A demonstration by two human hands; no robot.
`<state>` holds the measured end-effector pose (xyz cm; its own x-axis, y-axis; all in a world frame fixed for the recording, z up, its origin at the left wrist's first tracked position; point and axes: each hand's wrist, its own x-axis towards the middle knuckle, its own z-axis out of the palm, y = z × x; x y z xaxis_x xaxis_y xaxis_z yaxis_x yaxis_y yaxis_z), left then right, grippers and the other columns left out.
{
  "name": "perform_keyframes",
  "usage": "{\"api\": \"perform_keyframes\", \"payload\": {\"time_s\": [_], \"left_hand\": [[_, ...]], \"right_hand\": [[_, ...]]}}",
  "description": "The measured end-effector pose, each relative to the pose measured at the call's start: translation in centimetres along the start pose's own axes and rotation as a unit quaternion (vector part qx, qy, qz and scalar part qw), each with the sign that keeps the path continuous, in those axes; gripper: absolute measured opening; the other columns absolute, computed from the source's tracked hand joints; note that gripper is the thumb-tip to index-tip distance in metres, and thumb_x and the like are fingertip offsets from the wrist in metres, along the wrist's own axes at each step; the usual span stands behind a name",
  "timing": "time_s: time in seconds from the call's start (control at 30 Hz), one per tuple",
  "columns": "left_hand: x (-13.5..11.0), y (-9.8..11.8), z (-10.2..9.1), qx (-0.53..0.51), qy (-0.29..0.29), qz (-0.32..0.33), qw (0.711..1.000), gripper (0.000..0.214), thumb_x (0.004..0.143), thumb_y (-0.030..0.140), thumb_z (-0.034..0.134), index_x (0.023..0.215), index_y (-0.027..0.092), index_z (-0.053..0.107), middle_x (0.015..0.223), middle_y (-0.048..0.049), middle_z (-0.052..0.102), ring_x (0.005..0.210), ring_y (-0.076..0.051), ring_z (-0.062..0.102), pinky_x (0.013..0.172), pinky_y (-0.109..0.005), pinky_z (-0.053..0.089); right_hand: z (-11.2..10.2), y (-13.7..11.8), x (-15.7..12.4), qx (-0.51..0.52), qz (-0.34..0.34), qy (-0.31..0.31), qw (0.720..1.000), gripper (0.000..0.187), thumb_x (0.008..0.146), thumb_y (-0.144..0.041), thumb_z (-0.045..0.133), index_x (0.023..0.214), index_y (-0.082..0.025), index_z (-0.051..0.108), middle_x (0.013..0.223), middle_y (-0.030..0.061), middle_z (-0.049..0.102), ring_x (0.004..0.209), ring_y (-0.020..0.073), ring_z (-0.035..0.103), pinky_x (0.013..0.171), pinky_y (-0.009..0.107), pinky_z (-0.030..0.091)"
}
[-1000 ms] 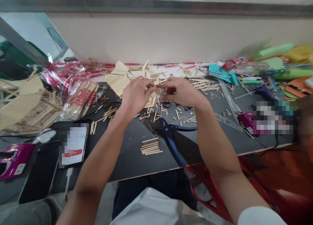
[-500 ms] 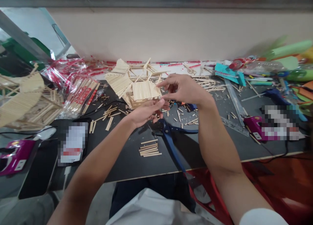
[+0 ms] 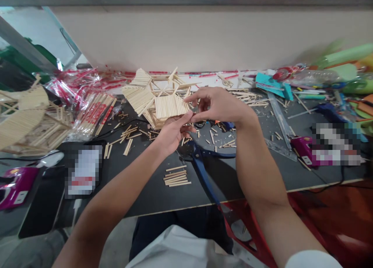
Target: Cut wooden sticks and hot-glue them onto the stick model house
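Two hands meet at the right edge of a slatted stick panel (image 3: 170, 107)

The panel is part of a stick model (image 3: 138, 99) that stands on the dark worktop (image 3: 140, 198), around the middle of its length and toward the back edge. The left hand (image 3: 173, 134) comes in from the front, its thumb laid along the panel's front right corner and its other fingers curled below. The right hand (image 3: 215, 105) reaches in from the right, index finger at the panel's right edge and thumb close to the left thumb, with a gap between the two digits. Whether either hand's fingers grip the panel or a small stick, I cannot tell.

Between the hands and the worktop's front edge lies a row of short sticks (image 3: 176, 176), roughly parallel. Just right of it is a blue-handled cutter (image 3: 204, 174), its handles spread, one reaching the front edge. Cut stick pieces (image 3: 128, 132) are scattered around the model.

At the worktop's left end sits a second stick structure (image 3: 26, 120), with wrapped chopsticks (image 3: 94, 110) beside it. A lit phone (image 3: 84, 171) and a dark phone (image 3: 43, 202) lie nearer the front left corner. Toward the right end are a clear ruler (image 3: 279, 118), a teal packet (image 3: 272, 85) by the back edge, and a magenta device (image 3: 303, 147).
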<state>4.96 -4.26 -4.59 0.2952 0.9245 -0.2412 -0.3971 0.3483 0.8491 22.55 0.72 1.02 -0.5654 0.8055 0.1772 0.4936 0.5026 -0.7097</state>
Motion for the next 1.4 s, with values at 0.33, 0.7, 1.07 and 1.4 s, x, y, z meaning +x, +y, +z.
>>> {"api": "perform_keyframes", "payload": {"time_s": [0.33, 0.7, 1.07, 1.4], "left_hand": [[-0.2, 0.3, 0.0, 0.012, -0.004, -0.003, 1.0, 0.023, 0.082, 0.038, 0.077, 0.084, 0.016, 0.074, 0.093, -0.0076, 0.076, 0.055, -0.006, 0.06, 0.044, -0.017, 0.038], [-0.2, 0.1, -0.2, 0.03, -0.005, 0.007, 1.0, 0.024, 0.082, 0.04, 0.075, 0.085, 0.016, 0.073, 0.094, -0.0062, 0.075, 0.056, -0.006, 0.06, 0.045, -0.018, 0.039], [-0.2, 0.2, -0.3, -0.05, -0.053, -0.033, 0.997, 0.014, 0.084, 0.031, 0.063, 0.086, 0.018, 0.069, 0.09, -0.002, 0.073, 0.055, -0.008, 0.059, 0.046, -0.02, 0.04], [0.0, 0.1, -0.5, -0.104, -0.095, -0.066, 0.988, 0.017, 0.089, 0.027, 0.054, 0.092, 0.018, 0.068, 0.079, -0.0013, 0.066, 0.052, -0.008, 0.053, 0.043, -0.021, 0.034]], "right_hand": [[1.6, 1.6, 1.7, 0.196, 0.116, 0.039, 0.973, 0.018, 0.083, -0.037, 0.074, 0.088, -0.019, 0.072, 0.075, 0.002, 0.067, 0.06, 0.0107, 0.057, 0.057, 0.026, 0.051], [1.9, 2.2, 2.2, 0.284, 0.133, 0.0, 0.95, 0.032, 0.072, -0.047, 0.084, 0.08, -0.022, 0.067, 0.074, 0.001, 0.064, 0.062, 0.0115, 0.057, 0.056, 0.027, 0.052], [2.2, 1.9, 2.3, 0.254, 0.123, 0.009, 0.959, 0.027, 0.077, -0.044, 0.08, 0.08, -0.022, 0.065, 0.074, 0.001, 0.064, 0.064, 0.0126, 0.06, 0.058, 0.028, 0.053], [2.3, 2.1, 2.4, 0.209, 0.104, 0.007, 0.972, 0.023, 0.085, -0.043, 0.073, 0.084, -0.022, 0.063, 0.074, 0.0008, 0.064, 0.06, 0.0116, 0.059, 0.054, 0.027, 0.05]]}}
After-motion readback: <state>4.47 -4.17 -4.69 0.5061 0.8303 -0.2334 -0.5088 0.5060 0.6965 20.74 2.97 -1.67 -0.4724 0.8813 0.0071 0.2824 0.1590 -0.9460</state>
